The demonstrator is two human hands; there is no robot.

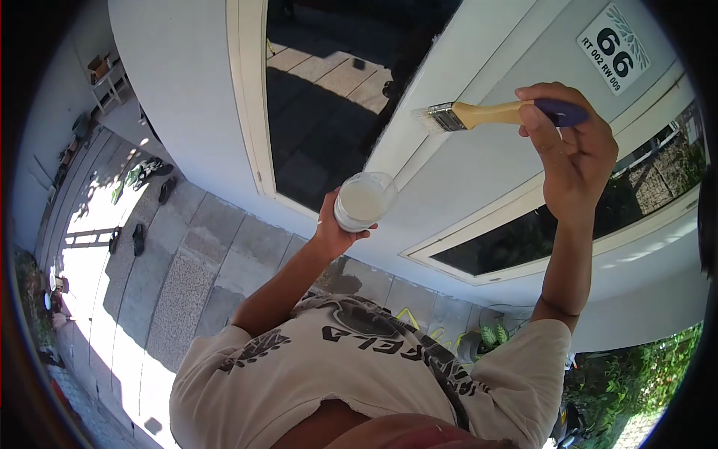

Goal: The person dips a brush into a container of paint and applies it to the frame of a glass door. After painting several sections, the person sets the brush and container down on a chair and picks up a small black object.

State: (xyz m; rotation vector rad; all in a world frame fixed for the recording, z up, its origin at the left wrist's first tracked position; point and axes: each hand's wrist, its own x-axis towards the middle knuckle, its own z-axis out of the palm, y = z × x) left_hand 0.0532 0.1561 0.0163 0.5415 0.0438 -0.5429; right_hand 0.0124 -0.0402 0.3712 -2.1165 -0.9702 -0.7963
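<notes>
Nearest my camera, seen from where I sit, is the wearer's cream printed shirt [299, 389], filling the bottom of the view. Beyond it I see the left hand [336, 232] curled around a clear cup [383, 188], its fingers bent to the cup's sides; inside is whitish liquid [362, 203]. The right hand [580, 157] is raised and partly closed, its thumb and fingers pinching the purple end of a paintbrush [490, 114]. That brush lies roughly level in my view, bristles leftward at the white frame strip [443, 81] beside a dark window [321, 120]; I can't tell whether they touch it. The cup sits lower and to the left, well apart from the brush. Above the right hand I read "66" on a number plate [615, 49]. Down on the paving [247, 254] lie several pieces of footwear [138, 239], and leafy plants [651, 374] show at the lower right.
</notes>
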